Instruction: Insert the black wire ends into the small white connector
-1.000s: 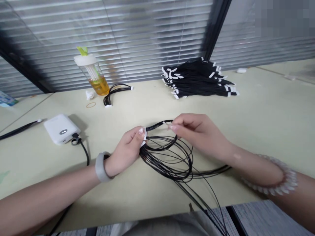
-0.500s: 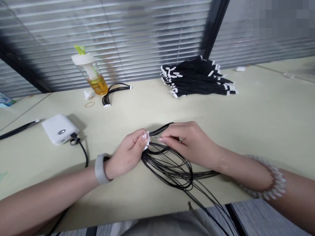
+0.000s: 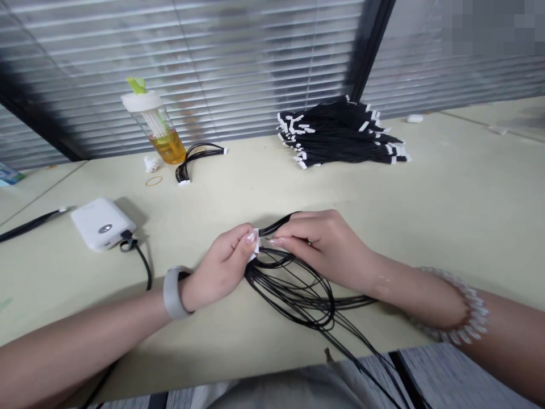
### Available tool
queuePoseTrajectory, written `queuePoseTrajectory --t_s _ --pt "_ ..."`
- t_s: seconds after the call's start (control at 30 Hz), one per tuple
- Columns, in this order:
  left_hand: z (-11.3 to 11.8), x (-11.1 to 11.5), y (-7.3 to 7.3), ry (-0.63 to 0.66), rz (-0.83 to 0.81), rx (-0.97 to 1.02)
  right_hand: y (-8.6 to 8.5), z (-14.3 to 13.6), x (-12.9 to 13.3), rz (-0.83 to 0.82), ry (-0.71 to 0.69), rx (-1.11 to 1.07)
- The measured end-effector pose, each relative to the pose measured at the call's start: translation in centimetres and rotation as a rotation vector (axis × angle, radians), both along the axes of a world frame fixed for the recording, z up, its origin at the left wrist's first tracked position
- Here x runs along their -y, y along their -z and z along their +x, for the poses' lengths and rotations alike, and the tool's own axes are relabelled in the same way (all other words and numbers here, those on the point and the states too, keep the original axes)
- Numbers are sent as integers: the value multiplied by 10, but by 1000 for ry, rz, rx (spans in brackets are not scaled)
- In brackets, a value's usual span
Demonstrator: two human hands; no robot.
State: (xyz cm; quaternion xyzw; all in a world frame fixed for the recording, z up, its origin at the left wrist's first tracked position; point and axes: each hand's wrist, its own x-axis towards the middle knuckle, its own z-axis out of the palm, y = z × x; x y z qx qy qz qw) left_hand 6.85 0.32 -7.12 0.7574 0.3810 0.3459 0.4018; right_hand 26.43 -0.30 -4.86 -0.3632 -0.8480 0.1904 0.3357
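My left hand (image 3: pixel 225 258) is closed, thumb on top, around a white plug connector (image 3: pixel 256 241) at the middle of the table. Between thumb and forefinger my right hand (image 3: pixel 323 241) pinches a thin wire, its small metallic end pointing at the connector's face; whether the tip is inside cannot be made out. Black wires (image 3: pixel 293 301) run out of the connector area in loops beneath my right hand and trail over the table's front edge. A second white connector edge shows just under the first, partly covered by my fingers.
A pile of black cables with white plugs (image 3: pixel 340 136) lies at the back. At the left are a white power bank (image 3: pixel 103 224) with a black cord, a bottle of amber liquid (image 3: pixel 159 130), a short wire harness (image 3: pixel 196 159) and a rubber band (image 3: pixel 154 181).
My right fingertips have moved slightly left, closer to the connector, with the wire end in them. My left hand keeps its hold on the connector.
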Motion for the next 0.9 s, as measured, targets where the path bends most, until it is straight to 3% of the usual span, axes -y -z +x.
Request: queuePoseTrajectory --t_s 0.4,0.9 --pt "0 0 -1 20 11 -16 3 2 -1 171 -26 77" --pt "2 -3 0 11 -39 -97 4 4 -2 384 53 356"
